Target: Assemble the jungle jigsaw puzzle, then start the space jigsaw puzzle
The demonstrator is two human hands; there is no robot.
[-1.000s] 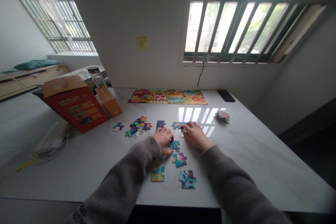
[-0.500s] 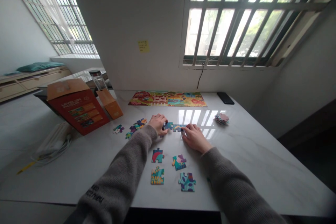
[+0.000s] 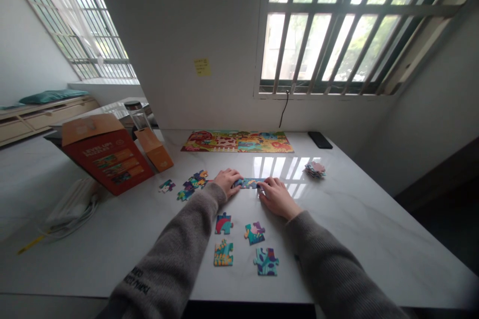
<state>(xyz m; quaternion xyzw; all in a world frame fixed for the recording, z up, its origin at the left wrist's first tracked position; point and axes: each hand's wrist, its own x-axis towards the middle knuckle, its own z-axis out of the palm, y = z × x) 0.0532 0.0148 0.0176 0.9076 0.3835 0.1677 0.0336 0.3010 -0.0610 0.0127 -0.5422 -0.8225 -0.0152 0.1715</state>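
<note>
Blue printed card forms the strip of puzzle pieces (image 3: 250, 183), lying flat on the bench (image 3: 337, 239) between the two hands. In the head view, the loose blue piece that lay on the near side of the strip a second ago is gone from that spot. The left hand (image 3: 227, 182) has moved out to the strip's left end, and the pieces now appear to run edge to edge, so the row seems to have gained a piece (the left end is partly covered, and I cannot tell whether every tab is fully seated).

The left grip is narrowly parted, thumb and fingers closed on the strip's left end. The right hand (image 3: 276, 195) has thumb and index finger nearly together, pinching the strip's right end; how hard either presses does not show.

Nearer than the strip lie a red-and-teal piece (image 3: 223, 224), a pink-and-purple piece (image 3: 255, 233), an orange-leaf piece (image 3: 223, 253) and a spotted teal piece (image 3: 267, 261). Left of the strip sits a cluster of pieces (image 3: 195, 180); right of it, a stack of pieces (image 3: 315, 170).
</note>
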